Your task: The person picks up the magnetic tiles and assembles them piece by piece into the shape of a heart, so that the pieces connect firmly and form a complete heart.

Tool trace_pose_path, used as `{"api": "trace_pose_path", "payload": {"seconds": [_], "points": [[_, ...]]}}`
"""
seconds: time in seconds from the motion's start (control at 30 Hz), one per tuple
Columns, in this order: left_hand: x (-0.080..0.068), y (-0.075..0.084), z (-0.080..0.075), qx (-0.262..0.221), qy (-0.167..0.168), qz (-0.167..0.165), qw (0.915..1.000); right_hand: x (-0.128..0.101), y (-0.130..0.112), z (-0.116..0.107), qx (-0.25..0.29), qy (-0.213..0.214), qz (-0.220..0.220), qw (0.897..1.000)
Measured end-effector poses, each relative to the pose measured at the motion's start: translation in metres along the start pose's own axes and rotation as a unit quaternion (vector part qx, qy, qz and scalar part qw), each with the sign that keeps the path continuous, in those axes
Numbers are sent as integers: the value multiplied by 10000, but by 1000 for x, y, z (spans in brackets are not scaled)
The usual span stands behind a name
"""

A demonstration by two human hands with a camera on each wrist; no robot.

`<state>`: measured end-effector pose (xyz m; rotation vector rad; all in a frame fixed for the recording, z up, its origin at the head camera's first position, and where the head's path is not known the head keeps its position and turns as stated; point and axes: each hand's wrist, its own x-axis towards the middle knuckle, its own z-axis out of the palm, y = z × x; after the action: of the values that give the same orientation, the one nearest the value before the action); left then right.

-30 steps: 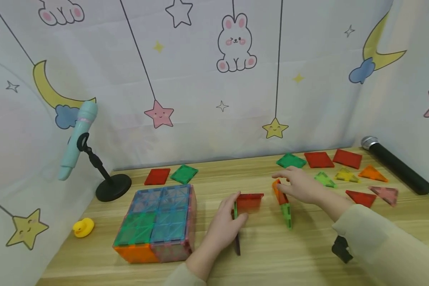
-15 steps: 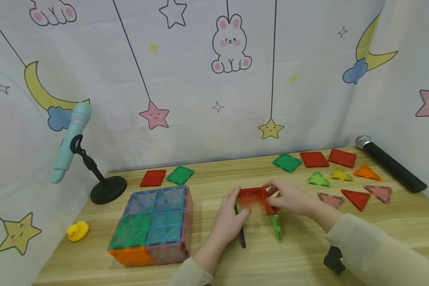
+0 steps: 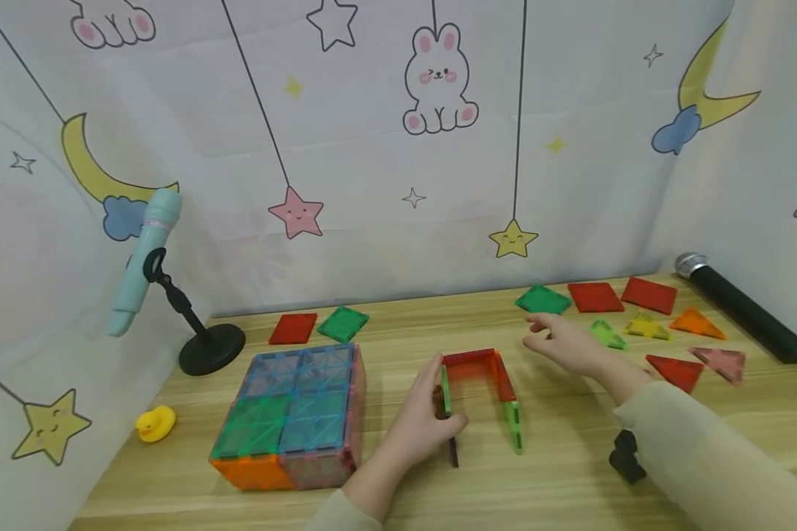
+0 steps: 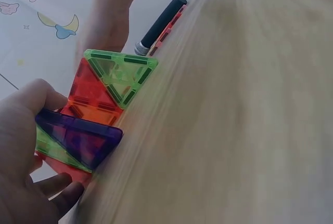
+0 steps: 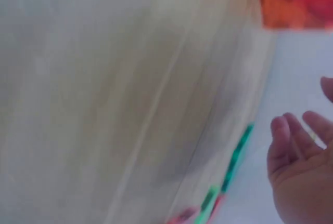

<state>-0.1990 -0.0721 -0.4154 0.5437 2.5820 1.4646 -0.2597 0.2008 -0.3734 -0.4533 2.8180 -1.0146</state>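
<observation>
red, orange, green and purple translucent tiles stand on edge as a u-shaped wall (image 3: 470,360) on the wood-grain table (image 3: 505,498), mid-table, open side toward the person. red at the back; right side red and orange, ending in a light green triangle (image 4: 125,76); left side green, ending in a purple triangle (image 4: 86,136).

left hand (image 3: 417,426) holds the left side, fingers along the outside, thumb reaching round to the inside. right hand (image 3: 573,348) in the air right of the wall, apart from it, fingers loosely bent, holding nothing; blurred in its wrist view.

left of the left hand: a box-like block (image 3: 314,417), tops blue and green, orange and pink below. red tile (image 3: 292,329) and green tile (image 3: 343,324) flat behind it. yellow duck (image 3: 156,424) and a mint microphone (image 3: 146,251) on a black stand (image 3: 211,349) farther left.

beyond the right hand: flat squares and triangles, among them a yellow triangle (image 3: 647,326) and orange triangle (image 3: 697,323); black microphone (image 3: 744,310) lying at the right. printed cloth (image 3: 365,140) hangs behind.
</observation>
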Motion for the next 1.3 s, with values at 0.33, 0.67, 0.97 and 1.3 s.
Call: {"api": "trace_pose_path", "payload": {"seconds": [0.33, 0.67, 0.97, 1.3], "points": [[-5, -3, 2, -279, -268, 63, 9992, 25, 35, -15, -1536, -185, 635, 9859], [-5, -2, 1, -344, -224, 154, 9990, 28, 10, -4, -1991, -231, 15, 9797], [-3, -6, 0, -259, -233, 82, 9994, 28, 15, 7, -1509, -232, 319, 9878], [-5, -9, -1, -233, -210, 101, 9995, 12, -14, -8, -1188, 249, -952, 9880]]}}
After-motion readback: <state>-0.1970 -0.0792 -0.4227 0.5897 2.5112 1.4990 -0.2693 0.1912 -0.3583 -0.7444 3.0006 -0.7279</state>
